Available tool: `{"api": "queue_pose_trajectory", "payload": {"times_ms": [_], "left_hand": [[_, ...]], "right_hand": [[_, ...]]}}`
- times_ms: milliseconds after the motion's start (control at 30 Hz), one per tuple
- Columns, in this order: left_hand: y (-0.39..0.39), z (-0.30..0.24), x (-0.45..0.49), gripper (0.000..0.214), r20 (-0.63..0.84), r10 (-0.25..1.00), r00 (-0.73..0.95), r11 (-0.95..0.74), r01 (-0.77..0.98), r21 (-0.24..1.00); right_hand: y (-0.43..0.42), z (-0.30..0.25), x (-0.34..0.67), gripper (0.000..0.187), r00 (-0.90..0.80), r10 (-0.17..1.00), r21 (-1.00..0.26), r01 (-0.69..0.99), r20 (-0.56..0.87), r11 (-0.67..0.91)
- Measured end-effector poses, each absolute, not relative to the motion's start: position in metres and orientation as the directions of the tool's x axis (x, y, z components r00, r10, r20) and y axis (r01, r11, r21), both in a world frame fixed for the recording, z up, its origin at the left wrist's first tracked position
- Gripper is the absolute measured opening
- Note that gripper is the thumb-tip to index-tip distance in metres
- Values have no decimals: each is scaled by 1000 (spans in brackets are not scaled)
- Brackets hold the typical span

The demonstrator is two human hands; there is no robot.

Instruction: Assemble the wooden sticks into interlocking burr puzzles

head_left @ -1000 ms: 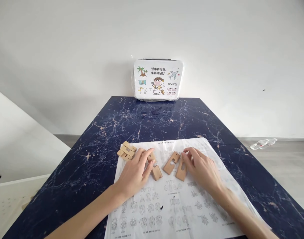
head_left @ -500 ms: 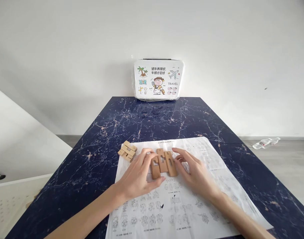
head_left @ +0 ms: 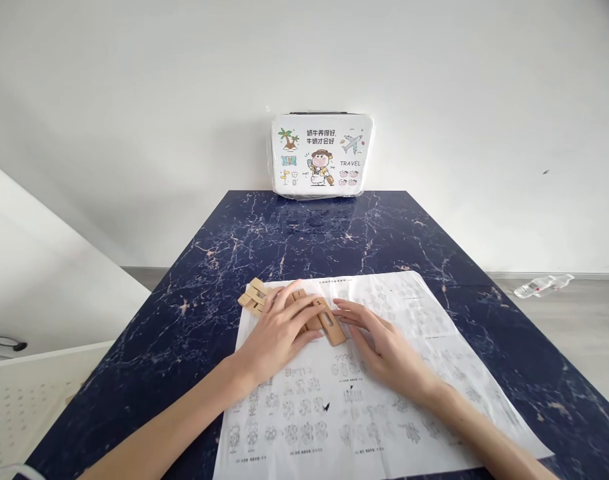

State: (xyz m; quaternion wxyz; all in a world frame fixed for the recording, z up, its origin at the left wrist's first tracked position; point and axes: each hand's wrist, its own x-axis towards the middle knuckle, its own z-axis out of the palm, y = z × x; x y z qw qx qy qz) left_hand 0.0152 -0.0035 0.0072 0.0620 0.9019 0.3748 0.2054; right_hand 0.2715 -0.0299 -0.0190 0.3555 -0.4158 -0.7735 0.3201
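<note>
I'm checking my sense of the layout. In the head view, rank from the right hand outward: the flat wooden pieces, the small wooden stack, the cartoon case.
From the right hand:
1. Flat wooden pieces, at its fingertips, on the paper.
2. Small wooden stack, left, beyond the left hand.
3. Cartoon case, far end of the table.

Scattered wooden pieces point(head_left: 324, 317) gathered, slid left — seemingly against block stack point(head_left: 252, 297); left hand point(head_left: 277, 333) now partly over them.
</note>
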Motion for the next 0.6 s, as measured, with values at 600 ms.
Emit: {"api": "queue_pose_trajectory", "payload": {"times_ms": [600], "left_hand": [[10, -2, -4, 26, 495, 797, 347, -478, 863, 164]], "right_hand": [[-37, -24, 266, 63, -571, 728, -427, 590, 379, 685]]}}
